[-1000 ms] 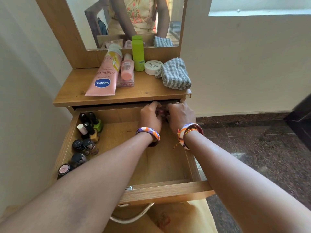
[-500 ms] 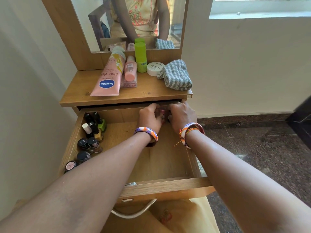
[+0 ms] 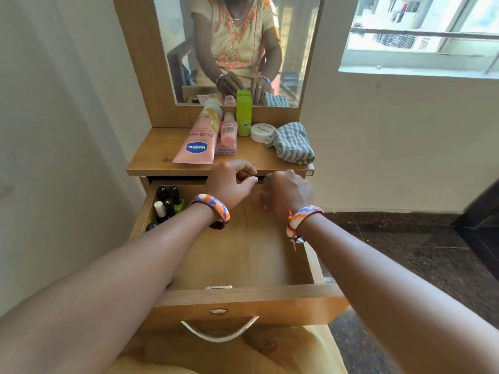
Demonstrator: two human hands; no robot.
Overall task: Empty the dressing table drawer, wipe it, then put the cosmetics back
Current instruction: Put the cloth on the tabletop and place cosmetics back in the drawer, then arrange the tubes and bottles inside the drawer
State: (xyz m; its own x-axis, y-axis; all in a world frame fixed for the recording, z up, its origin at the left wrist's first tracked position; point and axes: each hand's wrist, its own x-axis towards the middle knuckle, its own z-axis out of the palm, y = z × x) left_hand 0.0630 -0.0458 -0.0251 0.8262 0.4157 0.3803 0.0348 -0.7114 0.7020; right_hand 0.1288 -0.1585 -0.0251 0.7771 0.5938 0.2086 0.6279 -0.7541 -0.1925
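The wooden drawer (image 3: 243,265) is pulled out and its floor is mostly bare. Several nail polish bottles (image 3: 168,203) stand in its back left corner. My left hand (image 3: 232,182) is raised at the tabletop's front edge with its fingers curled in. My right hand (image 3: 286,193) hangs beside it over the drawer's back, fingers bent down; what either holds is hidden. On the tabletop (image 3: 156,155) lie a pink Vaseline tube (image 3: 198,141), a small pink bottle (image 3: 229,129), a green bottle (image 3: 244,114), a white jar (image 3: 262,132) and a grey checked cloth (image 3: 293,144).
A mirror (image 3: 243,49) rises behind the tabletop and reflects the person. A white wall (image 3: 67,130) runs close along the left. A dark stone floor (image 3: 405,252) lies to the right, under a window (image 3: 421,36). The drawer's metal handle (image 3: 220,333) faces me.
Both hands have lifted from the back of the drawer floor toward the tabletop's edge. The reddish item seen between them earlier no longer shows. The camera has tilted up.
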